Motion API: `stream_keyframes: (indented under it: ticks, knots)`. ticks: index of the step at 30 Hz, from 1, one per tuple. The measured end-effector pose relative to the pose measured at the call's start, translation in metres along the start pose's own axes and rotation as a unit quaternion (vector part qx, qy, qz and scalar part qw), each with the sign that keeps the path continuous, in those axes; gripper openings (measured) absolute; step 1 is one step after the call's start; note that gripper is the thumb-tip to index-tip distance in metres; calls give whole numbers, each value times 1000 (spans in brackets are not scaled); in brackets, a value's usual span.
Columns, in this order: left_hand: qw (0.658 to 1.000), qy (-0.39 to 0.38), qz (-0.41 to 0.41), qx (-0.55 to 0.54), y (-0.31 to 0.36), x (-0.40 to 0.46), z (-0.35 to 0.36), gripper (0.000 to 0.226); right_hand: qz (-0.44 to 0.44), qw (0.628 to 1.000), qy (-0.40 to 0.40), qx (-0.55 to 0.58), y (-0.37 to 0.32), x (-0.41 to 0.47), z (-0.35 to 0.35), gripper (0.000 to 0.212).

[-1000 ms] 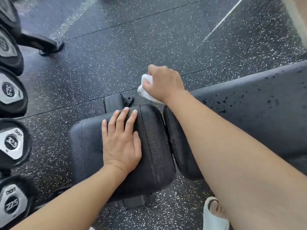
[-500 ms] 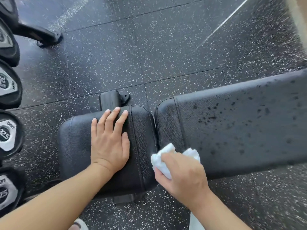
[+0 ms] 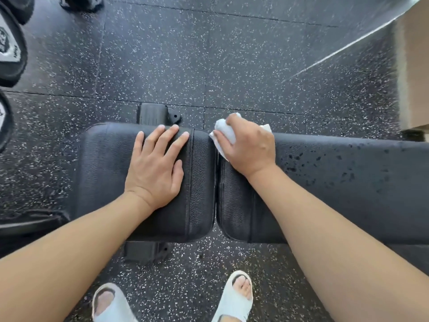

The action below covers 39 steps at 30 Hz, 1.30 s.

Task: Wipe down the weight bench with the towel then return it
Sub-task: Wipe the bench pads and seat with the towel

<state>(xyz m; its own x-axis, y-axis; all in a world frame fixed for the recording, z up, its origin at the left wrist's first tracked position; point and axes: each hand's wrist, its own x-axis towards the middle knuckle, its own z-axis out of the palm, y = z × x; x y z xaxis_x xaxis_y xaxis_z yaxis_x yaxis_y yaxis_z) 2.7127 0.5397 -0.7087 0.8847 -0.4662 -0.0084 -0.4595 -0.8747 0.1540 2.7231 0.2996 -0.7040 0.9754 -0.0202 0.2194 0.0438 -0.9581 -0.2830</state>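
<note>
A black padded weight bench (image 3: 348, 187) runs across the view, with a short seat pad (image 3: 102, 173) on the left and a long back pad on the right, speckled with dark wet spots. My left hand (image 3: 155, 166) lies flat with straight fingers on the seat pad. My right hand (image 3: 248, 147) grips a bunched white towel (image 3: 221, 132) and presses it on the far corner of the long pad, beside the gap between the pads.
Dumbbell ends (image 3: 9, 49) line the left edge on a rack. The bench's black foot brackets (image 3: 157, 113) stick out on the speckled rubber floor. My feet in white slides (image 3: 234, 296) stand near the front edge. A beige wall edge (image 3: 413, 73) is at the right.
My right hand has carried the towel from the near edge of the bench back to the far edge along the gap. The left hand stays flat on the seat pad.
</note>
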Motion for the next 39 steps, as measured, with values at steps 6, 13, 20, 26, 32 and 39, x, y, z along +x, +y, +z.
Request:
stream_keyframes:
  ticks: [6,13,20,26,32,39]
  knots:
    - [1000,9,2,-21,-4,-1,1,62,117,993,-3,-9,-21,-11,-4,32]
    - [999,-8,15,-48,-9,-3,-2,61,170,983,-57,-45,-68,-115,-34,28]
    - [998,7,12,-54,-9,-3,1,62,-62,988,-93,-106,-43,-119,-35,32]
    - [998,33,1,-54,-5,-3,6,61,-257,957,-113,-67,5,-78,-32,28]
    - [999,32,-7,-22,5,-4,1,60,-134,988,-50,-60,-1,-92,-25,35]
    - [996,10,-84,29,50,-19,-9,58,-22,1000,-12,-3,-22,-157,-30,36]
